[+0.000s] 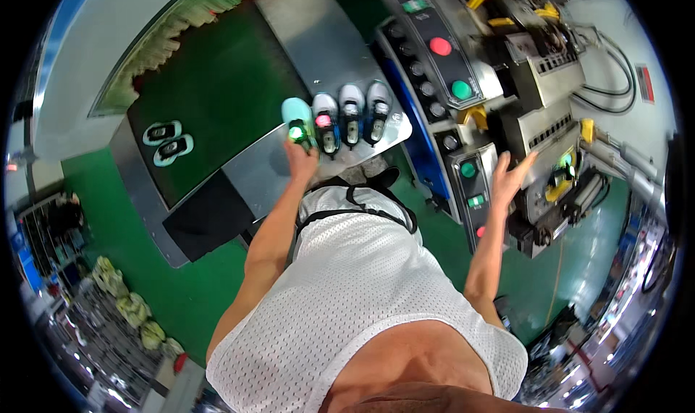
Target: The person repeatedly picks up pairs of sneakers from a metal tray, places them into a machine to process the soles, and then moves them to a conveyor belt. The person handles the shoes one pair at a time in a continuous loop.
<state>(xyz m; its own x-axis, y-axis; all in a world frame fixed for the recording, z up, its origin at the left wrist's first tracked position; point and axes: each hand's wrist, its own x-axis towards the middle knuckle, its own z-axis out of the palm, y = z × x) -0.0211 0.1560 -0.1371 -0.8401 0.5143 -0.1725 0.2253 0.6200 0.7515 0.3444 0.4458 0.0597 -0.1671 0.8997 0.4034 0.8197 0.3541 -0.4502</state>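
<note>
My left hand is closed on the near end of a mint-green shoe, the leftmost in a row on a metal shelf. Green light shines on that shoe by my fingers. To its right stand three white-toed shoes with dark openings: one with a pink-red glow, another in the middle, and the last at the right end. My right hand is empty, its fingers spread, beside a metal machine with slotted blocks and yellow parts.
A green conveyor belt passes under a fringed curtain; two dark, mint-rimmed shoe pieces lie on it. Control panels with a red button and a green button stand between shelf and machine. Black cloth drapes the belt's near edge.
</note>
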